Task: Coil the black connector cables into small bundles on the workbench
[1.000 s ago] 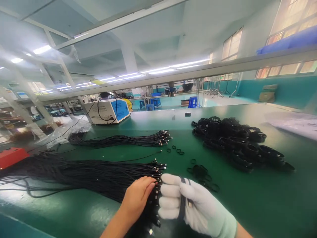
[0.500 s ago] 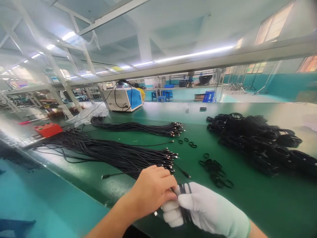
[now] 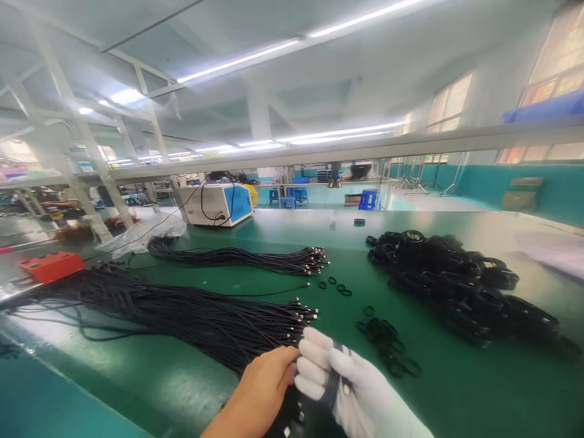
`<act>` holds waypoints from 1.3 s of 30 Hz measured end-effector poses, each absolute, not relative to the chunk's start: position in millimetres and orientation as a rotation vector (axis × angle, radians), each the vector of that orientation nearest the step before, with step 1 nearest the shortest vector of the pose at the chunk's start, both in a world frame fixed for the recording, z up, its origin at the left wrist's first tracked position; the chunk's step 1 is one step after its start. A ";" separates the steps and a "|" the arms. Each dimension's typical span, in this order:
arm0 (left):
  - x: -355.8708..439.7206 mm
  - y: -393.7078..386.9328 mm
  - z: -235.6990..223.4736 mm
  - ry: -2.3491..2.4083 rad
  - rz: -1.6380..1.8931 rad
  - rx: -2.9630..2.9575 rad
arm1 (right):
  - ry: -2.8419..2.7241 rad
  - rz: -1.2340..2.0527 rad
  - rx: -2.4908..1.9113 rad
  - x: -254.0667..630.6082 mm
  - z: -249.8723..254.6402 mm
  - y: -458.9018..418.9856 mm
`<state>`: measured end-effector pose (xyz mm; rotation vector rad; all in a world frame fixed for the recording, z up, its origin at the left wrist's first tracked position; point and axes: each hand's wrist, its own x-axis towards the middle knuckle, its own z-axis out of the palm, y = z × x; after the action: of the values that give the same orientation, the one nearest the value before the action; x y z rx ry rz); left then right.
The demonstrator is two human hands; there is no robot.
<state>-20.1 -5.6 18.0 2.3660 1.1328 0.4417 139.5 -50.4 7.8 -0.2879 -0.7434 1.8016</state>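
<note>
My right hand (image 3: 351,380), in a white glove, has a black cable (image 3: 333,386) looped in several turns around its fingers. The gloved thumb presses on the loops, and a small connector end shows by the palm. My left hand (image 3: 264,386) is bare and closed right beside the gloved fingertips, pinching the cable; its grip is partly hidden. Beyond and left of both hands lies a large bundle of black cables (image 3: 205,316) with metal connector ends pointing right. More connector ends show below my hands.
A second cable bundle (image 3: 237,257) lies farther back. Small black rings (image 3: 383,337) and a heap of coiled cables (image 3: 438,267) are on the right of the green table (image 3: 456,389). A white-and-blue machine (image 3: 216,204) stands behind; a red box (image 3: 52,266) sits left.
My left hand has moved from over the gloved fingers to their left side and lower. The gloved hand has turned, showing more of the looped cable. The view has shifted up and right.
</note>
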 end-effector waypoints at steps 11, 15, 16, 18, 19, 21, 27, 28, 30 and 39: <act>7.7 -53.9 7.8 1.392 0.330 2.890 | -0.477 1.677 -0.500 163.4 -2.5 -44.0; -1.2 -41.6 21.9 1.012 0.544 3.172 | -0.634 1.710 -0.553 152.8 -3.1 -49.8; -4.7 -36.3 29.7 0.879 0.543 3.243 | -0.664 1.750 -0.551 148.9 -3.6 -51.9; -11.6 -23.9 47.1 0.646 0.470 3.315 | -0.712 1.849 -0.520 141.4 -4.7 -56.2; -14.4 -17.1 55.0 0.566 0.431 3.305 | -0.724 1.914 -0.481 138.4 -5.3 -58.3; -18.3 -3.7 64.8 0.478 0.392 3.217 | -0.723 2.040 -0.390 134.6 -6.6 -61.6; -19.0 19.2 51.9 0.365 0.412 2.965 | -0.686 2.214 -0.277 133.1 -12.2 -61.7; -18.9 19.3 50.0 0.362 0.459 2.969 | -0.674 2.216 -0.278 133.0 -13.2 -61.1; -18.7 17.5 50.4 0.392 0.535 3.003 | -0.638 2.222 -0.277 133.2 -15.7 -60.6; -11.7 18.4 60.6 0.619 0.049 2.283 | -0.653 2.298 -0.324 145.1 -23.5 -65.5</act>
<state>-11.7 18.4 60.6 2.2832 0.6191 0.0486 145.1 -65.5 -23.5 -0.3245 -0.6526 2.2979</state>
